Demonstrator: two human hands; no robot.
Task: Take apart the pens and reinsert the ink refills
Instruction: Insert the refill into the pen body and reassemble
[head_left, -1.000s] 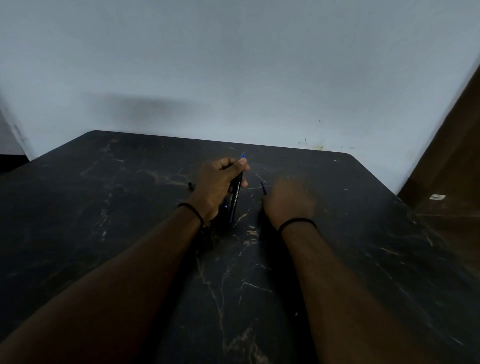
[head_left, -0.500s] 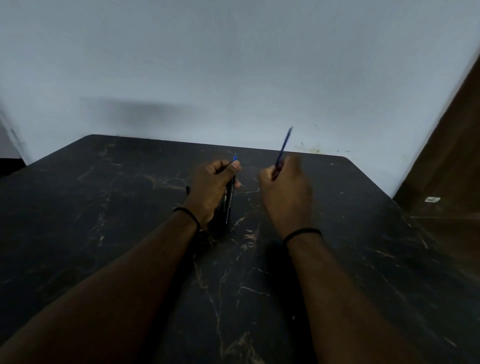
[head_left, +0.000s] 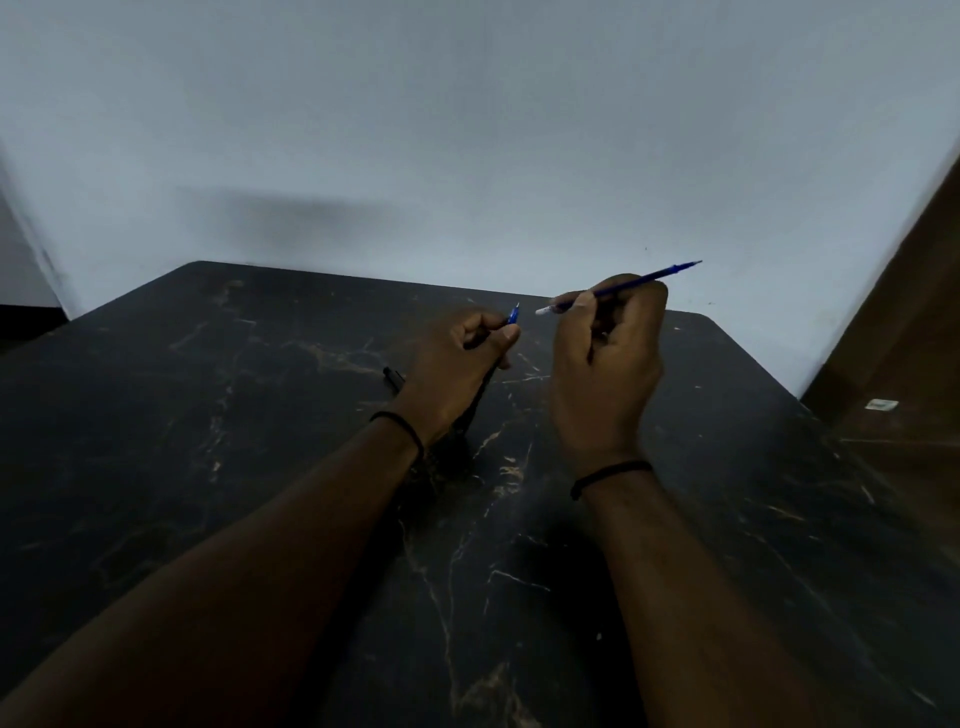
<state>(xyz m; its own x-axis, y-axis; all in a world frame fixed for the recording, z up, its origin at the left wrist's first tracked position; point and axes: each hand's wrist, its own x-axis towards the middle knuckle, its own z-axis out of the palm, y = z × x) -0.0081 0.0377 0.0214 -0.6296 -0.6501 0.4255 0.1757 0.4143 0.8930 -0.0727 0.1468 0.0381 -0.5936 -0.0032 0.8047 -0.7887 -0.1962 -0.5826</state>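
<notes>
Our right hand (head_left: 605, 364) pinches the blue refill (head_left: 631, 283) in its fingers, just right of the black pen (head_left: 480, 387) that our left hand (head_left: 457, 364) grips above the surface (head_left: 208, 415). The refill looks light, thin and bendy, so we'd hold it near its pale end.

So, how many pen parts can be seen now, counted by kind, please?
Thin blue ink refill with white end, in the right hand: 1
Dark pen with blue tip, in the left hand: 1
Small dark piece on the black marbled table, partly hidden behind the left wrist: 1
Total: 3
</notes>
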